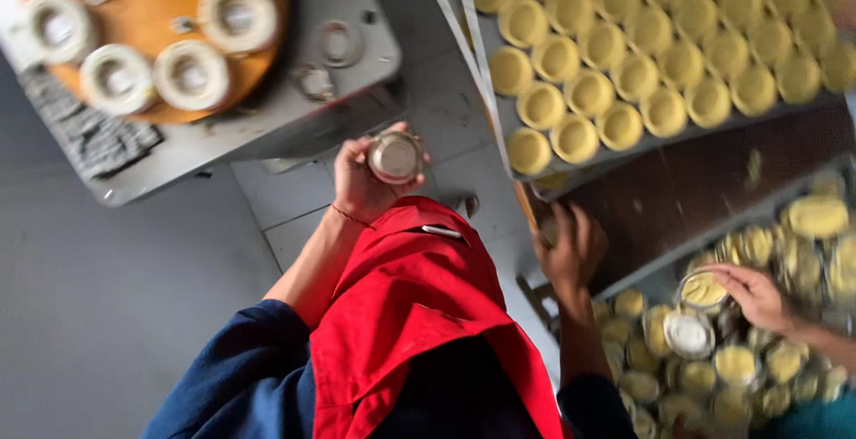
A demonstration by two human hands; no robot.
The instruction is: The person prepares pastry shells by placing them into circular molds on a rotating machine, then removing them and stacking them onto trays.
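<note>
While facing up, the round tin (395,156) sits in the left hand (361,185).

left hand (361,180) was raised at eleven o'clock, fingers curled closed; right hand (571,247) reached toward one o'clock, knuckles up.

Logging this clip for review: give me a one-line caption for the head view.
Left hand holds a small metal tart mould; right hand reaches by a tray of dough-lined moulds.
</note>
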